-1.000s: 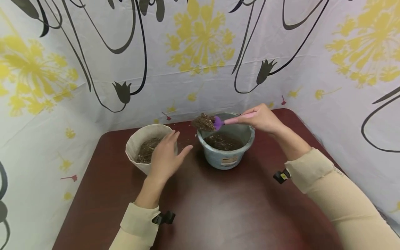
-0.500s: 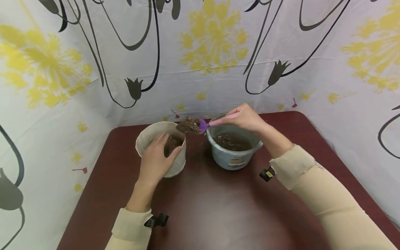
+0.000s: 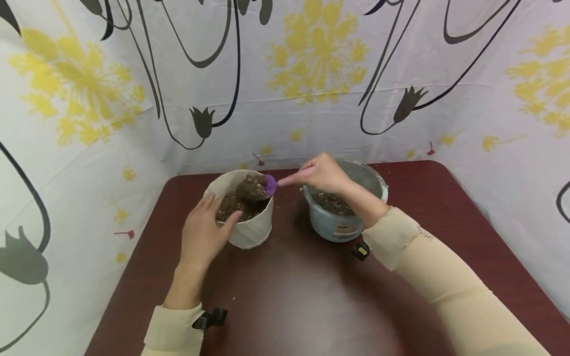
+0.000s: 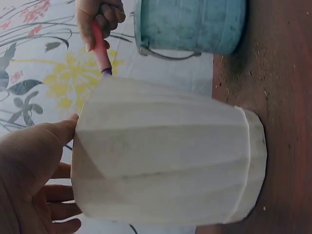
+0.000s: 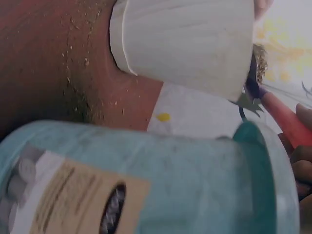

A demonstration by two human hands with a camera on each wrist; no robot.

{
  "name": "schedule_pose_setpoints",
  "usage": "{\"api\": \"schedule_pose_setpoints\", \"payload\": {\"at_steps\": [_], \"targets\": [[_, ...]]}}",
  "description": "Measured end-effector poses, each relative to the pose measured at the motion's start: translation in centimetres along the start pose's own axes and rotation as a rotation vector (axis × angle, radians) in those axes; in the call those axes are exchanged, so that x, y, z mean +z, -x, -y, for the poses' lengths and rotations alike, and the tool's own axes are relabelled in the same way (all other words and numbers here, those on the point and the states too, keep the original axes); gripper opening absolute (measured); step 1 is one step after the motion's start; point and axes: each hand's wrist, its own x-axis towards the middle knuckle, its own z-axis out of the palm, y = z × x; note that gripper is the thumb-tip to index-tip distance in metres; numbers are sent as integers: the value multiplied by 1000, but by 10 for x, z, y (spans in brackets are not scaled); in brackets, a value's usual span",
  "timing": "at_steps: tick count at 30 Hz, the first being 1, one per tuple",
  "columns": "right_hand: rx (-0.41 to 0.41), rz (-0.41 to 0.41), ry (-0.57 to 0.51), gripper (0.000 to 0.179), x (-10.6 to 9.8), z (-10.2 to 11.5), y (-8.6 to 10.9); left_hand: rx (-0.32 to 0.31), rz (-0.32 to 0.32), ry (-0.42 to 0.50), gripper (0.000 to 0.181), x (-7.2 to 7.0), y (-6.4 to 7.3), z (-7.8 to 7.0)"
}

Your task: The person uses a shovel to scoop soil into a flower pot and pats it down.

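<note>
A white ribbed flower pot [image 3: 250,234] with dark soil [image 3: 226,205] in it stands on the table. My left hand [image 3: 200,238] is at its near left rim, fingers spread and thumb extended; the left wrist view shows the thumb at the rim of the pot [image 4: 161,156]. My right hand [image 3: 324,173] grips the pink handle of a small hand trowel [image 3: 270,185]. A heap of soil [image 3: 252,188] lies on the purple blade, over the pot's mouth. To the right stands a blue bucket [image 3: 327,222], soil inside, partly hidden by my right forearm.
The dark red-brown table [image 3: 285,296] reaches back to a patterned cloth wall [image 3: 267,118]. Soil crumbs [image 5: 73,73] are scattered on the table between pot and bucket. A paper label [image 5: 87,195] is on the bucket's side.
My right hand has carried the loaded trowel leftward from above the bucket to over the white pot. My left hand has shifted from the pot's right side to its left rim.
</note>
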Motion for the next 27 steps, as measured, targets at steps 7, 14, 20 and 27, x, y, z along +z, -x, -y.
{"api": "schedule_pose_setpoints", "payload": {"at_steps": [7,14,20,27], "targets": [[-61,-82,157,34,18,2,-1,-22,49,-19,73,0,8,9],[-393,-173,464,24,31,0,0,-54,51,13,76,4,15,15],[-690,-306,650,19,37,-4,0,-59,-1,49,77,7,18,17],[-657,-310,662,20,31,12,6,-65,-23,78,79,8,21,22]]}}
